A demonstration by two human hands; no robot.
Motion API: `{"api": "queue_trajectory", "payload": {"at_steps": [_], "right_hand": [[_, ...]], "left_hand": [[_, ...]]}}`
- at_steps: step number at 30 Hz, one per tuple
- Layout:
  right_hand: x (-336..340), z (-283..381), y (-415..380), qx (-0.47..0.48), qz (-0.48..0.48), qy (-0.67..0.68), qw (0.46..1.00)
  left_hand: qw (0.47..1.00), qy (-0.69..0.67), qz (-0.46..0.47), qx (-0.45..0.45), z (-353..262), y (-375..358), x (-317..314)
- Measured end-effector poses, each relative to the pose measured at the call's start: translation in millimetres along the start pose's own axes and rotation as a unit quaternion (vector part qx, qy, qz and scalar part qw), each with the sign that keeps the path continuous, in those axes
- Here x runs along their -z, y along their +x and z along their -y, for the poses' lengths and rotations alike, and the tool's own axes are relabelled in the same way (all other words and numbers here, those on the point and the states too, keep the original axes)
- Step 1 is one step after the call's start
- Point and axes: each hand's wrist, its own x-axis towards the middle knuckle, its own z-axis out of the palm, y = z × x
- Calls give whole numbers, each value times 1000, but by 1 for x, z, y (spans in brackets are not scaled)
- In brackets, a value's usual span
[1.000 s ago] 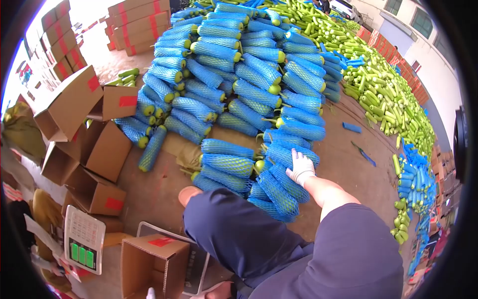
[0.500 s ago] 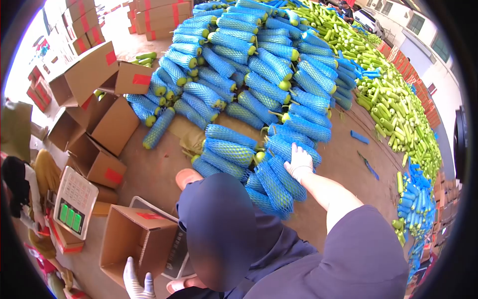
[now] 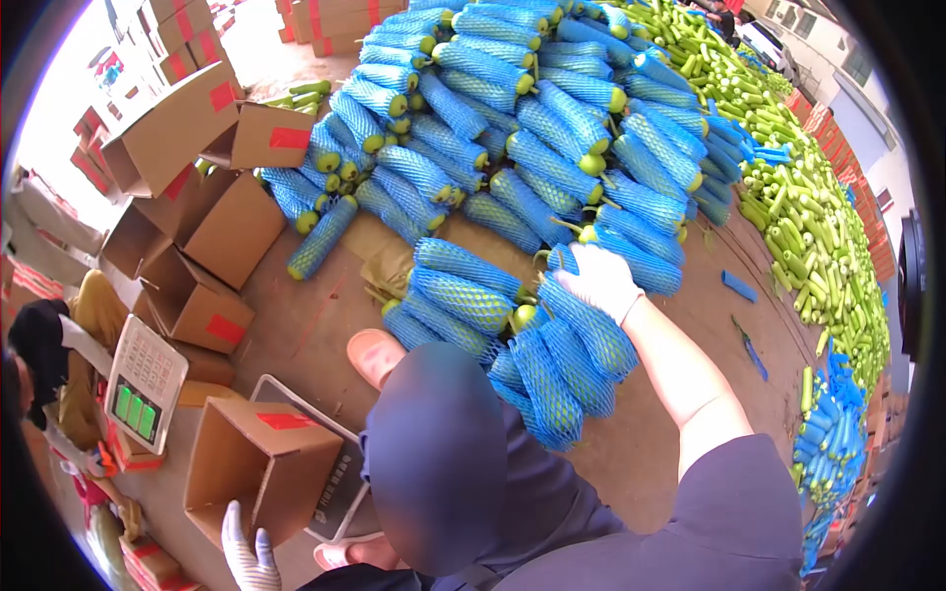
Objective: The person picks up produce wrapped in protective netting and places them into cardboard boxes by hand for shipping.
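Observation:
My right hand (image 3: 601, 283), in a white glove, has its fingers curled over the upper end of a long green gourd (image 3: 594, 333) in a blue foam net. Similar netted gourds (image 3: 547, 389) lie beside it, and another small group (image 3: 463, 295) sits to their left. My left hand (image 3: 248, 554), in a striped glove, has its fingers apart at the near edge of an open cardboard box (image 3: 232, 453). That box rests tilted on a dark scale platform (image 3: 340, 488). A dark-capped head (image 3: 434, 453) hides part of the floor between the hands.
A large heap of netted gourds (image 3: 473, 98) lies ahead, with bare green gourds (image 3: 798, 227) to the right. Open cartons (image 3: 197, 256) stack at left. The scale display (image 3: 136, 412) stands near another person (image 3: 59, 364). A knife-like tool (image 3: 751, 353) lies on the floor.
My right hand has gone from resting over the netted gourds to curling round one's upper end, and nearby gourds have shifted. My left hand stays by the box.

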Motion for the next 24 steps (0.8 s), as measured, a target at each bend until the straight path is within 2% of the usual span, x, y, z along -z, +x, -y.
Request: {"api": "queue_trajectory", "payload": {"at_steps": [1,2,3,5,9,11,13,14,15,17,19,21,24], "right_hand": [[0,10,20,28,-65,30,997],[-9,18,48,59,-74,68,993],[-19,26,77,90,-81,105,987],[-25,52,133,88,-43,180,979],[-54,101,244,79,-52,180,979],[-71,127,283,108,-51,161,980],[-86,164,314,157,-123,54,979],[-91,181,328,185,-140,48,972],[-95,201,343,189,-137,54,971],[-102,244,374,218,-137,149,955],[-105,291,404,199,-147,215,945],[-103,334,434,135,-127,233,955],[-92,387,470,31,-86,143,985]], "left_hand": [[999,34,33,-12,1,5,3],[998,-7,51,20,6,6,0],[998,2,52,25,1,10,1],[996,-35,61,49,-10,20,1],[991,-55,58,106,-17,39,-1],[986,-62,64,142,-16,50,-3],[982,-54,78,164,-16,59,-6],[980,-62,79,169,-16,64,-8],[979,-70,76,176,-18,69,-9],[977,-72,82,186,-19,80,-12],[974,-50,92,201,-19,89,-14],[974,-32,92,203,-12,99,-15],[971,-13,82,223,-9,113,-12]]}}
